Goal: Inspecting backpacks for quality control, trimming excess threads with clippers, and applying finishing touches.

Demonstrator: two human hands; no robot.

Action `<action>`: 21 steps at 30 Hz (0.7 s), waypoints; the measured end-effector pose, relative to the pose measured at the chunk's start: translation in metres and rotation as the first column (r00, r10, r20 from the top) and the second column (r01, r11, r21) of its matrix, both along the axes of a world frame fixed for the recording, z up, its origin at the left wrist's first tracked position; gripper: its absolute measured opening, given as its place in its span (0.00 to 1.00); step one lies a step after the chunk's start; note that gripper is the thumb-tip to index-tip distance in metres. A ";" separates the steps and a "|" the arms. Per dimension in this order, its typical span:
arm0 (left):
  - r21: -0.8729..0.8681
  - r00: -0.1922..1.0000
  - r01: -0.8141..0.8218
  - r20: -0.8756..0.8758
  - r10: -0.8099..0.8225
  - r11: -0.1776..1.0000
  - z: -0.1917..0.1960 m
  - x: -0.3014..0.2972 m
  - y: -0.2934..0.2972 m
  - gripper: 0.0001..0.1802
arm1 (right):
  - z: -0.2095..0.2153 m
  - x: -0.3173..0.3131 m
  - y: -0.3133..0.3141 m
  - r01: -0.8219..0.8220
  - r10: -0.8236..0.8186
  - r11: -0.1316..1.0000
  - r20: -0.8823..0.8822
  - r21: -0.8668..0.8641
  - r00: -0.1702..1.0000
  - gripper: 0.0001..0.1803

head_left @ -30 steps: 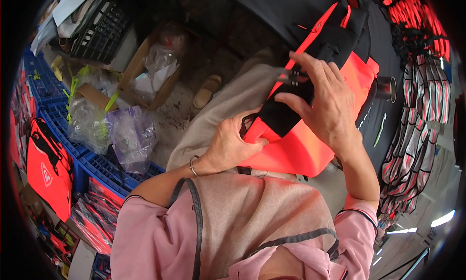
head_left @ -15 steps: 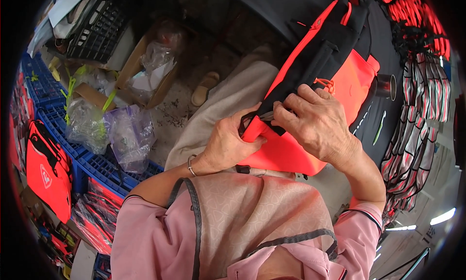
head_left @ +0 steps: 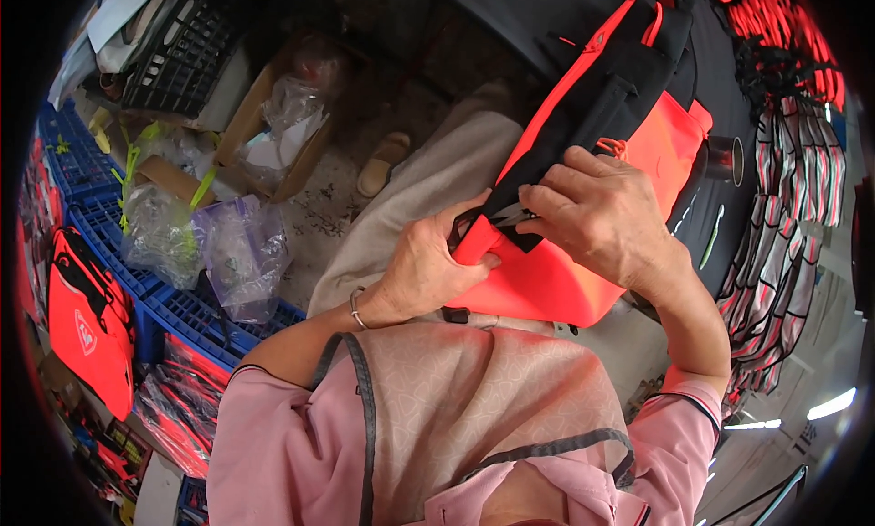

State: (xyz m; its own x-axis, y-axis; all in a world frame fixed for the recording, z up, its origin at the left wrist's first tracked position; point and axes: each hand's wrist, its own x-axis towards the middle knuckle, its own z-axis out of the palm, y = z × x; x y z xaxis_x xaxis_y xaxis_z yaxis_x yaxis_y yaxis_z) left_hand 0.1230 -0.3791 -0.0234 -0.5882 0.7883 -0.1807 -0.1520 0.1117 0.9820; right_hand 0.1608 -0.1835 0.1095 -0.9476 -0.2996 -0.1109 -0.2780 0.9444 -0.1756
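A bright orange-red bag [head_left: 579, 275] with a black padded panel and straps [head_left: 611, 102] lies slanting across my lap and the dark table. My left hand [head_left: 433, 257] grips the bag's near corner, thumb on the orange fabric and fingers behind the black edge. Just right of it, my right hand [head_left: 606, 216] is closed with its fingertips at the same black edge. A small silvery tool [head_left: 510, 215] shows thin, blade-like ends at these fingertips; the rest is hidden in the hand. Beside the right knuckles is an orange cord loop [head_left: 612, 147].
Blue plastic crates [head_left: 196, 316] stand at left, with clear plastic bags [head_left: 241, 252] on them. Behind are a cardboard box [head_left: 241, 129] and a black crate [head_left: 182, 52]. Another orange bag [head_left: 87, 321] is farther left. Bundled striped straps [head_left: 779, 225] hang at right, near a metal tube [head_left: 732, 161].
My right hand has shifted slightly right and up from the bag's corner, baring more of the silvery tool and a black flap. My left hand keeps its grip in the same place.
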 end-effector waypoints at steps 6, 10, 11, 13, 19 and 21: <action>0.009 1.000 0.001 0.029 -0.001 1.000 -0.002 0.001 -0.001 0.40 | 0.002 -0.004 -0.005 -0.062 0.058 0.995 0.057 0.072 0.997 0.09; 0.021 1.000 -0.009 0.014 0.009 1.000 -0.006 0.003 0.000 0.40 | -0.002 -0.001 -0.006 -0.034 0.034 0.998 -0.007 0.044 0.999 0.07; 0.022 1.000 -0.009 0.014 0.009 1.000 -0.004 0.002 -0.001 0.40 | -0.004 0.000 -0.007 -0.041 0.041 0.997 0.000 0.072 0.999 0.06; -0.012 0.998 0.031 0.048 -0.030 0.999 0.003 -0.001 -0.002 0.40 | -0.003 0.000 -0.007 -0.051 0.051 0.995 0.010 0.091 0.999 0.06; -0.017 0.999 0.009 -0.032 -0.009 1.000 0.004 -0.001 0.000 0.39 | -0.004 0.008 -0.006 -0.021 0.020 0.999 0.022 0.047 1.000 0.07; -0.011 0.999 0.014 -0.039 -0.014 1.000 0.004 -0.002 0.000 0.39 | -0.002 0.014 -0.003 -0.004 0.002 0.998 0.045 0.065 0.999 0.07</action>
State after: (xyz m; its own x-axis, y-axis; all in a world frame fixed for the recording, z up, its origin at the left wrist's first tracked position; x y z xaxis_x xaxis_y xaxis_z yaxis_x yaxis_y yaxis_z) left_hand 0.1209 -0.3792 -0.0196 -0.5839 0.7946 -0.1664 -0.1122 0.1240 0.9859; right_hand 0.1746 -0.1867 0.1072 -0.9403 -0.2932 -0.1726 -0.2740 0.9533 -0.1267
